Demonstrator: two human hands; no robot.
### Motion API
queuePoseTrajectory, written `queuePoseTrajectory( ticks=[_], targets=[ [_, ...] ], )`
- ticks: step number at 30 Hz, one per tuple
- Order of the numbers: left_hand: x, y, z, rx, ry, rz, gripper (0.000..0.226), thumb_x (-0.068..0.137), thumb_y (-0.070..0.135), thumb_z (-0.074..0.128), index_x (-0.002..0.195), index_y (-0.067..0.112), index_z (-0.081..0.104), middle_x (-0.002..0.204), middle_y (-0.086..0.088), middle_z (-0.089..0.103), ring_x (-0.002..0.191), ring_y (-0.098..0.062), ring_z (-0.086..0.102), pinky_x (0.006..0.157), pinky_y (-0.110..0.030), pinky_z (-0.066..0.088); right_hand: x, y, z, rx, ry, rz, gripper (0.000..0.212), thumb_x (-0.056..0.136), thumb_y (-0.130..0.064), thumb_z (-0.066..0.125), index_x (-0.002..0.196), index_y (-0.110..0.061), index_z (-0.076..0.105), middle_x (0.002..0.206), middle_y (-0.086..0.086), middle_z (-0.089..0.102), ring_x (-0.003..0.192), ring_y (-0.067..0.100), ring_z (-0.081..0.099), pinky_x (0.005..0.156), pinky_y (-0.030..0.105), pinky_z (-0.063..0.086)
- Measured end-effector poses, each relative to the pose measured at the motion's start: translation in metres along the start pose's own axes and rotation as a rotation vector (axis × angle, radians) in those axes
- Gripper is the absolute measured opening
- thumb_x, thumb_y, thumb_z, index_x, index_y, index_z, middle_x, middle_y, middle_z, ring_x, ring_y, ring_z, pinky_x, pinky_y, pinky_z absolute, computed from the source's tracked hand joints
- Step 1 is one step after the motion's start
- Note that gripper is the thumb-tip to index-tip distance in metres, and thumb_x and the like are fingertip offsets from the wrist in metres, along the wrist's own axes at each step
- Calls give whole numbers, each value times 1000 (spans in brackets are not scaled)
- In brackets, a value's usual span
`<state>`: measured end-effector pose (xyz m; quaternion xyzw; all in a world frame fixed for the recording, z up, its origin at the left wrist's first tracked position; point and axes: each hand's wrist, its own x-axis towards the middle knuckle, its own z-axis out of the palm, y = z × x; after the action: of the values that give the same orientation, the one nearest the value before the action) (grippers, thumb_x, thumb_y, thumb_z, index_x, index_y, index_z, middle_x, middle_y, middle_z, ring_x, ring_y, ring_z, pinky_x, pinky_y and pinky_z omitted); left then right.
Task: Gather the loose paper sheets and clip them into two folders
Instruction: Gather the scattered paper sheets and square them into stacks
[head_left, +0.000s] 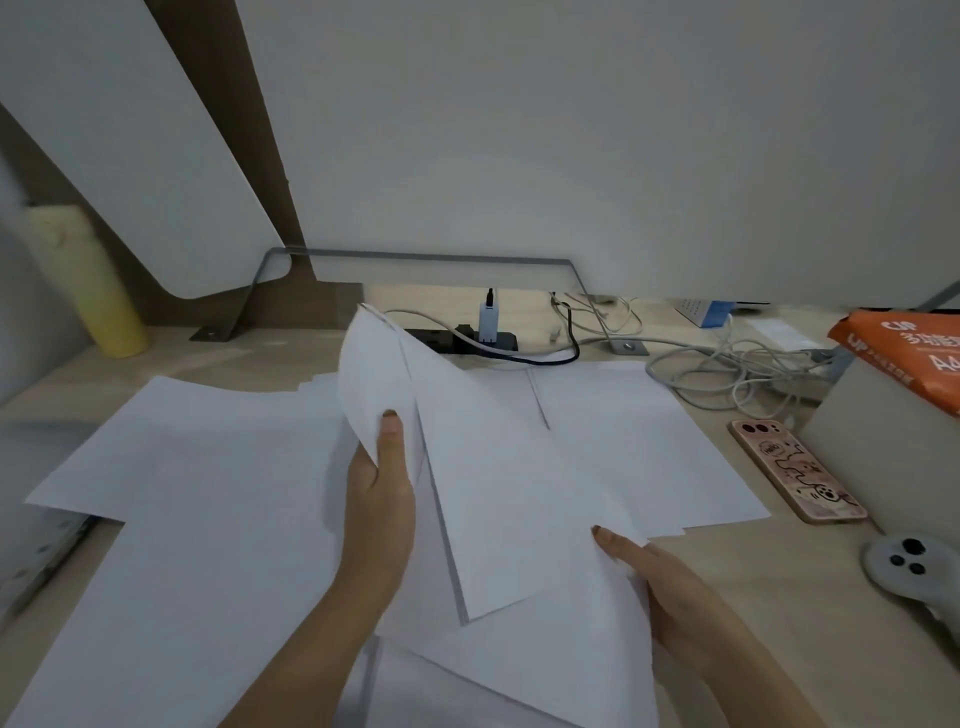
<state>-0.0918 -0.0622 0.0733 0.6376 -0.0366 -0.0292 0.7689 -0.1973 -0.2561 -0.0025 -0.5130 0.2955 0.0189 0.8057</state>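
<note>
White paper sheets lie spread over the wooden desk (769, 582), overlapping each other. My left hand (382, 483) grips a few lifted sheets (379, 374) near the middle, thumb on top, so they curl upward. My right hand (660, 577) pinches the corner of another sheet (524, 519) that lies tilted across the pile. More loose sheets (197, 493) cover the left half of the desk, and others (639, 431) lie at the right. No folder can be clearly made out; a grey object (36, 551) peeks from under the paper at the left edge.
A phone in a pink case (797, 470) lies right of the paper, with a white controller (909, 566) nearer me. An orange A4 paper pack (904, 353) sits on a box at the far right. Cables (727, 364), a power strip (467, 340) and a yellow bottle (98, 291) line the back.
</note>
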Motion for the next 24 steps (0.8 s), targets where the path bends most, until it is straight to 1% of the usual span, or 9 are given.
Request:
queuePoseTrajectory(
  ticks=[3, 6, 10, 12, 14, 16, 18, 21, 24],
  targets=[
    [10, 8, 4, -46, 51, 74, 11, 97, 36, 39, 93, 41, 47, 88, 21, 56, 79, 5, 53, 69, -7, 41, -3, -2, -6, 31, -1, -18, 36, 83, -16, 62, 112, 5, 62, 106, 18, 71, 91, 31, 70, 59, 29, 58],
    [30, 11, -5, -158, 59, -10, 23, 97, 31, 44, 117, 25, 54, 107, 9, 63, 98, -10, 59, 86, -24, 47, -2, -9, -18, 29, 94, -83, 44, 76, -12, 65, 116, 4, 59, 105, 18, 71, 89, 33, 70, 63, 33, 59],
    [57, 4, -34, -216, -100, -273, 21, 96, 11, 44, 113, 11, 57, 95, 4, 67, 86, -11, 62, 69, -25, 50, -13, -33, -34, 83, 157, -211, 26, 83, -4, 57, 108, -3, 61, 86, 12, 75, 67, 25, 72, 53, 29, 57],
    [62, -6, -49, -177, -209, -444, 20, 94, 7, 47, 109, 6, 61, 85, -2, 73, 77, -16, 69, 62, -27, 57, -18, -43, -38, 51, 107, -241, 15, 83, -6, 56, 94, -9, 67, 79, 9, 75, 64, 23, 71, 52, 28, 56],
    [61, -20, -58, -90, -274, -574, 21, 92, 3, 49, 108, 2, 62, 78, -6, 75, 65, -18, 72, 52, -25, 57, -18, -48, -36, 10, 65, -270, 23, 82, -7, 56, 64, -17, 68, 66, 4, 72, 56, 18, 69, 47, 24, 53],
    [58, -32, -58, -38, -291, -645, 27, 92, 4, 48, 116, -3, 59, 87, -13, 74, 66, -20, 72, 51, -27, 57, -16, -50, -29, -66, 32, -246, 21, 82, -6, 57, 65, -15, 67, 70, 6, 73, 59, 18, 70, 48, 23, 53],
    [56, -42, -55, -71, -311, -659, 34, 95, 20, 46, 122, 2, 59, 99, -15, 72, 74, -23, 73, 57, -33, 59, -9, -47, -22, -175, 31, -198, 10, 85, -4, 57, 85, -6, 67, 85, 13, 75, 70, 23, 72, 54, 26, 56],
    [45, -52, -48, -54, -321, -578, 53, 88, 63, 37, 116, 27, 63, 104, -4, 73, 94, -25, 70, 72, -42, 57, 5, -33, -13, -411, 133, -147, 19, 88, -5, 56, 105, -3, 64, 97, 17, 72, 83, 31, 69, 68, 32, 55],
    [25, -57, -39, -59, -306, -527, 48, 77, 73, 39, 113, 47, 55, 106, 3, 71, 100, -21, 66, 88, -41, 51, 15, -19, -4, -673, 190, -179, 13, 88, -13, 54, 98, -15, 62, 85, -1, 66, 76, 17, 63, 66, 27, 47]
  ],
)
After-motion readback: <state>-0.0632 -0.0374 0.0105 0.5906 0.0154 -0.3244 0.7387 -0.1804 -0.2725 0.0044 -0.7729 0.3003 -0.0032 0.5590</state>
